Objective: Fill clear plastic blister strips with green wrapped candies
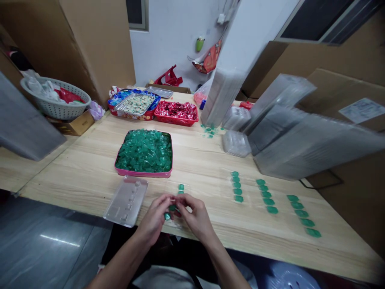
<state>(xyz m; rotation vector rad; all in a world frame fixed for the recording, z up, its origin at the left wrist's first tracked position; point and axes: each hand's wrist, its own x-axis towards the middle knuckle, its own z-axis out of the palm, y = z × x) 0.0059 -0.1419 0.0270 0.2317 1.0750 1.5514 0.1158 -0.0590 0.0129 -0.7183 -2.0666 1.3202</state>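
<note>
My left hand (153,218) and my right hand (197,216) meet near the table's front edge, fingertips pinched close together. Whatever is between them is too small or too covered to make out. Right below the fingers, several small green pieces (181,187) show in a rough column on what looks like a thin clear plastic tray, partly hidden by my hands. One shiny green piece (167,216) lies by my left fingers. To the left rests a pale plastic plate (125,202) with a row of small raised blocks. Behind it stands a pink-rimmed tin (143,174) heaped with green pieces.
Three clear trays with green columns (236,186) lie on the right. Stacks of clear plastic trays (288,140) stand behind them. At the back are a red basket (176,119) of red wrapped pieces and a metal tray (120,107). A perforated basket (60,108) sits at left.
</note>
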